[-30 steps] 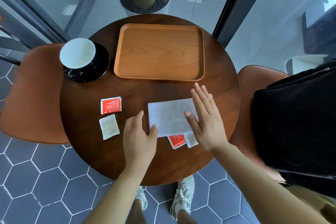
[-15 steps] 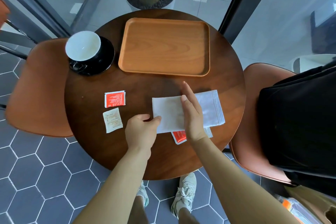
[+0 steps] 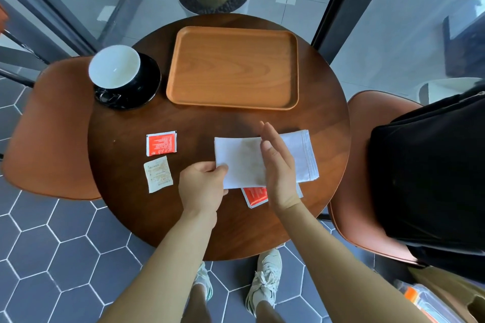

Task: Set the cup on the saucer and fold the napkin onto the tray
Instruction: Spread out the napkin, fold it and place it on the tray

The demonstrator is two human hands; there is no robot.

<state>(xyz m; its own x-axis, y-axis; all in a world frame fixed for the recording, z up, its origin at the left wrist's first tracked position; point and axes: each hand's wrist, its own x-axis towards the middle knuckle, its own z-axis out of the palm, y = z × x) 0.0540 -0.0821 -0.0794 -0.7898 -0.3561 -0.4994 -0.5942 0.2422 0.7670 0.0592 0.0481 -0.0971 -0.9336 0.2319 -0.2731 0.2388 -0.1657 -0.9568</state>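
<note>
1. The round table (image 3: pixel 126 123) has a dark brown wooden top.
2. A wooden tray (image 3: pixel 232 68) lies at the far side.
3. A black saucer (image 3: pixel 151 81) sits just left of the tray.
4. A red sachet (image 3: pixel 161 143) and a pale sachet (image 3: pixel 158 174) lie flat near the left edge, close together.
5. A white napkin (image 3: pixel 241 160) lies at the near right, partly covering a second red sachet (image 3: pixel 256 195).

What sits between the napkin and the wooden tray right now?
Only bare tabletop, seen in the head view; the right hand's fingertips jut slightly past the napkin's far edge toward the tray, without reaching it.
</note>
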